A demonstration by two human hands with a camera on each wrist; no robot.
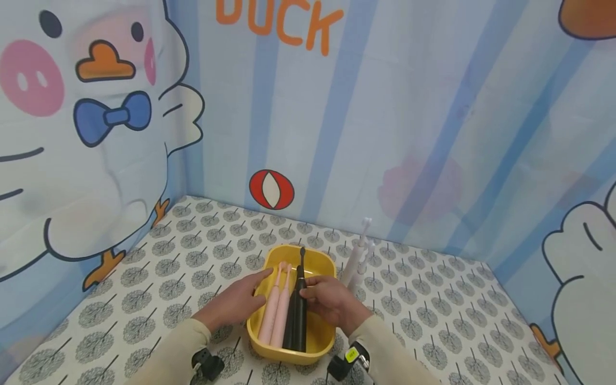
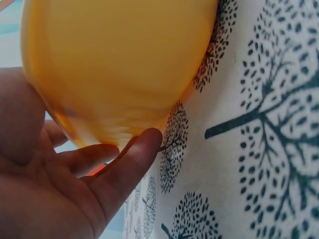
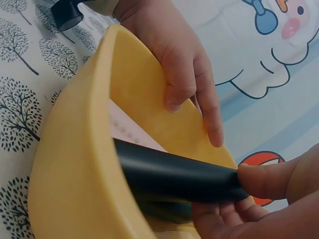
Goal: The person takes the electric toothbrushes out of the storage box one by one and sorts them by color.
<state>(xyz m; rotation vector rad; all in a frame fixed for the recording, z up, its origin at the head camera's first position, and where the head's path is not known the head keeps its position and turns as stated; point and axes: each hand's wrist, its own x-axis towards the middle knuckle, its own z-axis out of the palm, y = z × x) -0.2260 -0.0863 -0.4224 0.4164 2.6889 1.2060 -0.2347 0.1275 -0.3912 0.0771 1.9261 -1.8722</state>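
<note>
A yellow basin [image 1: 321, 258] stands on the patterned cloth. My left hand [image 1: 239, 299] grips its left wall, with the thumb inside the rim and fingers along the outside [image 2: 134, 164]. Inside lie two pink electric toothbrushes [image 1: 270, 316] side by side on the left. Next to them are two black electric toothbrushes; the right-hand black toothbrush [image 1: 300, 321] is pinched near its neck between the thumb and fingers of my right hand [image 1: 332, 299]. In the right wrist view, that black handle [image 3: 174, 172] slants across the basin's inside, above the other black one [image 3: 164, 210].
Two white electric toothbrushes [image 1: 354, 261] stand upright just right of the basin, partly behind my right hand. Tree-print cloth [image 1: 433, 321] covers the table. A duck-print curtain [image 1: 308, 123] hangs along the back and sides.
</note>
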